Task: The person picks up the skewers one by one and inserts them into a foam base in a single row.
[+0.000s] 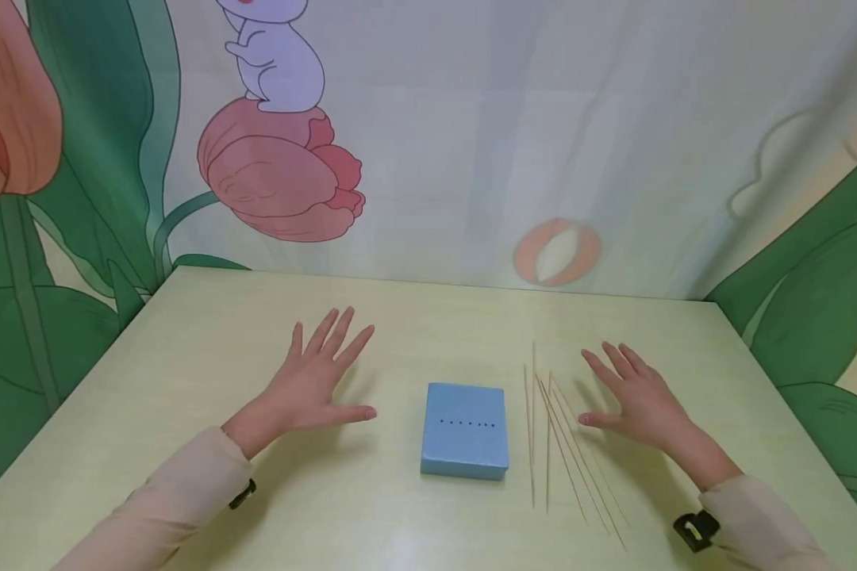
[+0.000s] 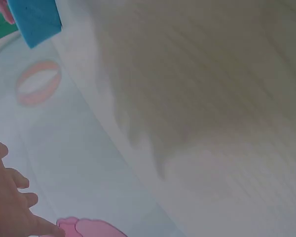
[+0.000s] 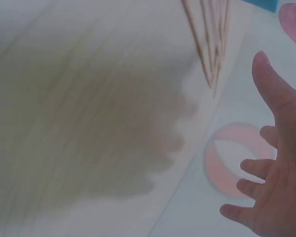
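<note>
- The left hand (image 1: pixel 314 385) lies flat and spread above the pale yellow-green desk (image 1: pixel 207 341), fingers straight, holding nothing — it sits to the left of the blue block (image 1: pixel 465 431), clearly apart from it.
- The right hand (image 1: pixel 632 396) is likewise spread and released, palm down, just right of a loose bundle of thin wooden skewers (image 1: pixel 557 440); its thumb points toward them but I cannot tell whether it touches one.
- The blue block lies flat in the middle of the desk between the two hands, with a short row of small dark dots — probably holes — across its top face.
- The skewers lie fanned out just right of the block, running roughly front to back, so they sit within easy reach of the right hand.
- Both wrist views are blurred: the left one shows the fingers (image 2: pixel 10 202) and a corner of the blue block (image 2: pixel 37 19); the right one shows the spread right hand (image 3: pixel 274 187) with the skewer ends (image 3: pixel 209 44) beyond it.
- A cartoon backdrop (image 1: pixel 278 174) of tulips, leaves and a pale animal hangs behind the desk.
- Each pink sleeve (image 1: pixel 178 496) carries a dark strap at the wrist.
</note>
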Tool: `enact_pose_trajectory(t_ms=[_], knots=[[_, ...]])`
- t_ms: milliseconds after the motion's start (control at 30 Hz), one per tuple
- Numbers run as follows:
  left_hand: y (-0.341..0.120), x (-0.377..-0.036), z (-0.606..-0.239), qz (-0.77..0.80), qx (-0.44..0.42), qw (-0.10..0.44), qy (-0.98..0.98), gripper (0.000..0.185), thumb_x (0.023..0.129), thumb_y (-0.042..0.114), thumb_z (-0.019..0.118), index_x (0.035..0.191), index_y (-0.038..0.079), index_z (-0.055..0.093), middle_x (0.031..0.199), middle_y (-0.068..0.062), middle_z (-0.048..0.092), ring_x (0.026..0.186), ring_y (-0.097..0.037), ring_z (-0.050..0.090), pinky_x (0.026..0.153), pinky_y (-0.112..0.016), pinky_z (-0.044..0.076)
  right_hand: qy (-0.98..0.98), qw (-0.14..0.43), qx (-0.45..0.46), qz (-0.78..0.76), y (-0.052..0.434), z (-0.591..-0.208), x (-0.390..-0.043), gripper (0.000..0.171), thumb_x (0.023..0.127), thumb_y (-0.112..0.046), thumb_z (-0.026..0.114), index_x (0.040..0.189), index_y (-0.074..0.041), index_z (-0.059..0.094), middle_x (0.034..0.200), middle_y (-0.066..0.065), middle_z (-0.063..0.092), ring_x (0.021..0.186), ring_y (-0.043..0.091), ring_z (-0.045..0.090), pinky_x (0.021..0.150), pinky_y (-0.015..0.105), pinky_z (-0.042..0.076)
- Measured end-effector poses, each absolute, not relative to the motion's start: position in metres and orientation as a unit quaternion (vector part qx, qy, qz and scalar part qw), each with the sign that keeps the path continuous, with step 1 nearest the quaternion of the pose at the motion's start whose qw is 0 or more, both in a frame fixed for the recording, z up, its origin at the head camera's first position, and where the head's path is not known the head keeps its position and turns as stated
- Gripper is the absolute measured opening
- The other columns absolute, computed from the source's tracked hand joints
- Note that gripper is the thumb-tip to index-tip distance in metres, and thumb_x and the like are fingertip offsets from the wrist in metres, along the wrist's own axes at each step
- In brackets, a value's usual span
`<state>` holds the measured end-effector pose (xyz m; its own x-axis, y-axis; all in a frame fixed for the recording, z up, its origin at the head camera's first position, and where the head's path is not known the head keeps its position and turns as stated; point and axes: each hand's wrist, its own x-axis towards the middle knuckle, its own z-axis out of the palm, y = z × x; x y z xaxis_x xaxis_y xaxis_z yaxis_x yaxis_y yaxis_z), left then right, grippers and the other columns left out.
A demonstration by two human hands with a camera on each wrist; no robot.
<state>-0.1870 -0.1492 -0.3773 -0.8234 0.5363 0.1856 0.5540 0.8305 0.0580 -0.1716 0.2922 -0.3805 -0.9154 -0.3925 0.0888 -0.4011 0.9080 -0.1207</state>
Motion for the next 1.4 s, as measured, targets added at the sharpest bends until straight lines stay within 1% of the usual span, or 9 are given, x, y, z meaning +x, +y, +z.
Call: enact_pose_trajectory(t_ms=[67, 200, 400, 567, 667, 800, 967, 1133, 1400], knots=[[-0.144, -0.187, -0.379, -0.060, -0.300, 0.071, -0.949, 0.099, 0.073, 0.070, 0.053, 0.147, 0.019, 0.013, 0.152, -0.011, -0.003, 0.137, -0.032, -0.003, 0.099, -0.066, 0.002, -0.971, 0.024, 0.225, 0.080, 0.294, -0.383, -0.174, 0.091, 0.069, -0.046, 0.073, 0.138, -0.003, 0.033, 0.138, 0.031, 0.027, 0.125, 0.049, 0.021, 0.094, 0.064, 0.024], [-0.132, -0.189, -0.383, -0.072, -0.332, 0.049, -0.939, 0.098, 0.073, 0.068, 0.055, 0.147, 0.019, 0.013, 0.152, -0.010, -0.001, 0.137, -0.030, -0.003, 0.100, -0.065, 0.003, -0.960, 0.000, 0.260, 0.104, 0.297, -0.390, -0.183, 0.093, 0.065, -0.045, 0.077, 0.137, -0.003, 0.036, 0.136, 0.032, 0.030, 0.122, 0.050, 0.025, 0.091, 0.063, 0.028], [-0.114, -0.192, -0.388, -0.109, -0.375, -0.007, -0.921, 0.093, 0.077, 0.062, 0.056, 0.147, 0.018, 0.014, 0.152, -0.010, 0.003, 0.138, -0.029, 0.000, 0.101, -0.063, 0.008, -0.948, -0.045, 0.289, 0.125, 0.301, -0.401, -0.196, 0.087, 0.066, -0.041, 0.078, 0.135, -0.003, 0.040, 0.135, 0.031, 0.032, 0.121, 0.049, 0.026, 0.091, 0.063, 0.028], [-0.101, -0.194, -0.391, -0.124, -0.390, -0.064, -0.910, 0.091, 0.079, 0.064, 0.052, 0.148, 0.020, 0.010, 0.152, -0.009, 0.005, 0.138, -0.028, 0.001, 0.102, -0.062, 0.010, -0.943, -0.065, 0.297, 0.137, 0.303, -0.407, -0.204, 0.081, 0.068, -0.038, 0.077, 0.134, -0.005, 0.043, 0.134, 0.031, 0.032, 0.121, 0.049, 0.025, 0.091, 0.063, 0.027], [-0.095, -0.195, -0.391, -0.142, -0.396, -0.093, -0.902, 0.091, 0.079, 0.063, 0.052, 0.148, 0.020, 0.011, 0.152, -0.010, 0.008, 0.138, -0.029, 0.005, 0.102, -0.061, 0.011, -0.941, -0.075, 0.298, 0.141, 0.305, -0.409, -0.207, 0.083, 0.068, -0.041, 0.076, 0.135, -0.005, 0.042, 0.135, 0.032, 0.030, 0.121, 0.050, 0.024, 0.091, 0.064, 0.026], [-0.090, -0.195, -0.393, -0.146, -0.396, -0.117, -0.899, 0.089, 0.079, 0.063, 0.054, 0.147, 0.020, 0.015, 0.150, -0.012, 0.014, 0.137, -0.031, 0.010, 0.102, -0.060, 0.013, -0.939, -0.092, 0.299, 0.141, 0.305, -0.410, -0.210, 0.088, 0.067, -0.044, 0.075, 0.136, -0.004, 0.038, 0.137, 0.034, 0.024, 0.121, 0.052, 0.021, 0.090, 0.066, 0.023], [-0.087, -0.194, -0.396, -0.137, -0.396, -0.125, -0.899, 0.086, 0.078, 0.062, 0.055, 0.145, 0.021, 0.023, 0.149, -0.013, 0.018, 0.136, -0.032, 0.014, 0.102, -0.059, 0.015, -0.941, -0.132, 0.280, 0.139, 0.303, -0.410, -0.213, 0.092, 0.067, -0.046, 0.075, 0.139, -0.006, 0.032, 0.141, 0.034, 0.014, 0.124, 0.053, 0.014, 0.090, 0.069, 0.018], [-0.084, -0.191, -0.395, -0.134, -0.388, -0.124, -0.903, 0.087, 0.076, 0.063, 0.057, 0.144, 0.017, 0.026, 0.149, -0.012, 0.020, 0.135, -0.032, 0.017, 0.102, -0.058, 0.017, -0.940, -0.170, 0.257, 0.144, 0.303, -0.409, -0.217, 0.094, 0.069, -0.048, 0.074, 0.141, -0.009, 0.028, 0.143, 0.033, 0.007, 0.126, 0.053, 0.008, 0.089, 0.072, 0.014], [-0.080, -0.186, -0.393, -0.137, -0.374, -0.120, -0.910, 0.090, 0.076, 0.065, 0.056, 0.143, 0.013, 0.027, 0.147, -0.011, 0.026, 0.133, -0.032, 0.023, 0.101, -0.058, 0.021, -0.942, -0.183, 0.245, 0.137, 0.301, -0.411, -0.222, 0.097, 0.067, -0.051, 0.074, 0.142, -0.011, 0.028, 0.144, 0.031, 0.006, 0.127, 0.052, 0.006, 0.089, 0.073, 0.013]])
